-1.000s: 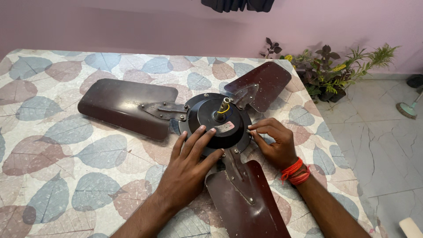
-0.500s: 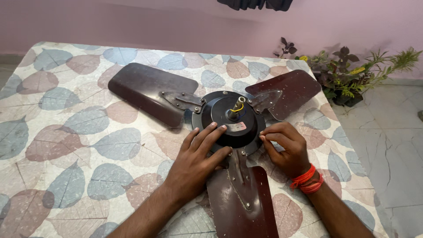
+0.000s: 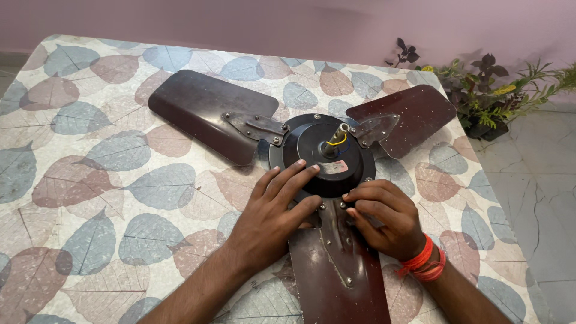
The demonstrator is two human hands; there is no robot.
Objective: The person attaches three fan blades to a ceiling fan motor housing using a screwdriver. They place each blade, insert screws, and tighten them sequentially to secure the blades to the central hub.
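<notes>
My left hand (image 3: 273, 213) lies spread on the fan motor (image 3: 322, 155), steadying it, while my right hand (image 3: 384, 217) pinches a blade-bracket screw (image 3: 343, 204)

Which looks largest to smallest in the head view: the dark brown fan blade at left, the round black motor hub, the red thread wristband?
1. Dark brown fan blade
2. Round black motor hub
3. Red thread wristband

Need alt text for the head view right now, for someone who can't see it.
Two bare hands, left hand and right hand, rest on the dark hub of a three-bladed brown ceiling fan lying on a leaf-print cloth. Potted plants stand beyond.
</notes>
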